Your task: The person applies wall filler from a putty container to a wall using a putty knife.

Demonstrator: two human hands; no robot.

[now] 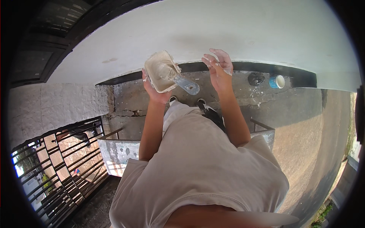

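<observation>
My left hand holds a squarish cream container from the side and below, with off-white paste inside and smeared on its rim. A scraper with a grey-blue plastic handle lies in the container, its handle sticking out over the lower right rim. To the right of the container, my right hand is raised apart from it, fingers loosely curved and apart, smeared with white paste and holding nothing.
A white wall with a black base strip rises ahead. On the cracked concrete floor sit a blue-and-white tub and a dark lump. A low weathered barrier is beside me; a black railing is at lower left.
</observation>
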